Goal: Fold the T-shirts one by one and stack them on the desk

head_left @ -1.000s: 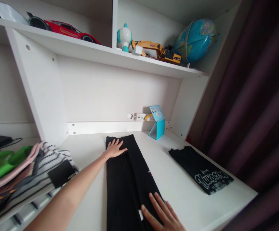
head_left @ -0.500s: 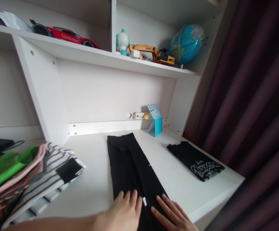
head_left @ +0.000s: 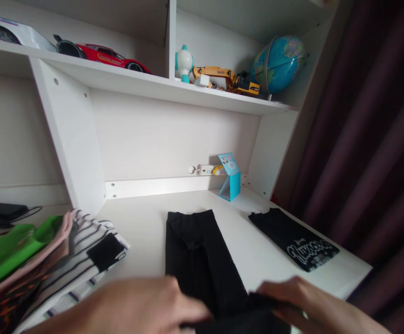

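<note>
Black trousers lie lengthwise on the white desk, waistband toward the back wall. Their near end is lifted off the surface and blurred by motion. My left hand is closed at the left of this raised part, its fingertips partly hidden. On the other side my right hand pinches the black cloth between thumb and fingers. A folded black T-shirt with white lettering lies flat to the right of the trousers.
At the left is a pile of clothes, green, pink and striped. A blue desk calendar stands by a power strip at the back. The shelf above holds toy cars, a toy excavator and a globe. A dark curtain hangs at right.
Both hands have gone from lying flat on the trouser legs to gripping and raising the near end. The waistband has slid toward me, and the view has shifted slightly.
</note>
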`<state>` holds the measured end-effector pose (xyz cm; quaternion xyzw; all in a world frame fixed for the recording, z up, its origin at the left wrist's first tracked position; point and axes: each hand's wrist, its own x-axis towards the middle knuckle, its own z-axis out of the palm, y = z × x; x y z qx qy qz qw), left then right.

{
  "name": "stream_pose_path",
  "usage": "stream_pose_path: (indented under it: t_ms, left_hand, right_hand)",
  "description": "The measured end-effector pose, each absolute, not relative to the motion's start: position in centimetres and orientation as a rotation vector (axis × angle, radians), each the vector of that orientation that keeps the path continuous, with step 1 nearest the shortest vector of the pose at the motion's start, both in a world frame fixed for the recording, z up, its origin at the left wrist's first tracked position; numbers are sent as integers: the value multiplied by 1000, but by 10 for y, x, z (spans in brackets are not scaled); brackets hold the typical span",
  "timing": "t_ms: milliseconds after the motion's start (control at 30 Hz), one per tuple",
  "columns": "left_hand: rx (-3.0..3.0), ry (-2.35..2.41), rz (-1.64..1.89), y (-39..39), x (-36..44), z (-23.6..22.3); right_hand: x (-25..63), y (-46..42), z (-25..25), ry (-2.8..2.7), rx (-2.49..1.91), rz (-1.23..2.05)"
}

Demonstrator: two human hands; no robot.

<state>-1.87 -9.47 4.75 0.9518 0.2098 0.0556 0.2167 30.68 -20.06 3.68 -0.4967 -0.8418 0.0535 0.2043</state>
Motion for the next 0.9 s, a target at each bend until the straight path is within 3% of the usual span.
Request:
stream_pose_path:
  t_ms: [67, 133, 300, 433, 600, 900]
  left_hand:
    - [2497, 610, 204, -51, -6, 83]
    - [2386, 751, 269, 0, 10, 90]
    - [1980, 1147, 308, 96, 29, 23]
    - [1924, 1131, 283, 115, 22, -1]
    - [2169, 1268, 357, 128, 16, 3]
    - [2268, 1487, 486, 140, 28, -36]
  right_hand:
    - [305, -148, 69, -2278, -1428, 347]
    - [298, -84, 77, -2146, -1457, 456]
    - [277, 35, 15, -1913, -1704, 516]
    - [281, 59, -20, -1892, -1771, 525]
    - [294, 80, -24, -1869, -1864, 438]
    - [278, 88, -37, -1752, -2004, 336]
